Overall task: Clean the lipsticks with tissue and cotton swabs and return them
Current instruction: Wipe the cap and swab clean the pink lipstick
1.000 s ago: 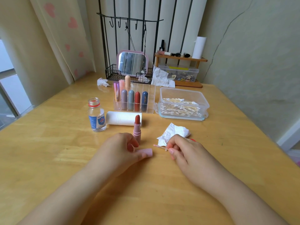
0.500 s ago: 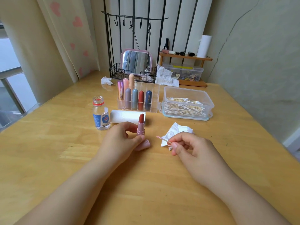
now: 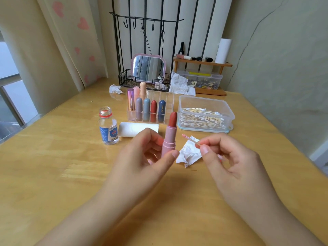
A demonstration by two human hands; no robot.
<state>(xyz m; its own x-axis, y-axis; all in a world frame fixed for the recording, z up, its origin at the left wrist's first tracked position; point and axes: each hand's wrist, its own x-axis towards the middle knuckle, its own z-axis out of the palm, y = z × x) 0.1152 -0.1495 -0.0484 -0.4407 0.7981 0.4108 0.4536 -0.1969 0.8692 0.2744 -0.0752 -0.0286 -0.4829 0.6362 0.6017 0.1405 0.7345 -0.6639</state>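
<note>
My left hand (image 3: 140, 157) holds an uncapped pink lipstick (image 3: 169, 135) upright above the table, its red-brown stick wound out. Part of its pink cap shows inside the same hand. My right hand (image 3: 229, 160) pinches a cotton swab (image 3: 190, 138) whose pink-stained tip points left, a short gap from the lipstick tube. A crumpled white tissue (image 3: 189, 153) lies on the table between and behind my hands. Several capped lipsticks stand in a clear organiser (image 3: 165, 98) further back.
A clear box of cotton swabs (image 3: 204, 105) sits back right. A small open bottle (image 3: 108, 128) and a tissue roll (image 3: 134, 129) lie left of centre. A mirror (image 3: 148, 68), wire rack, wooden shelf and more crumpled tissues stand against the wall.
My left hand has picked the lipstick up off the table and raised it. My right hand has lifted the swab and brought its tip closer to the lipstick.
</note>
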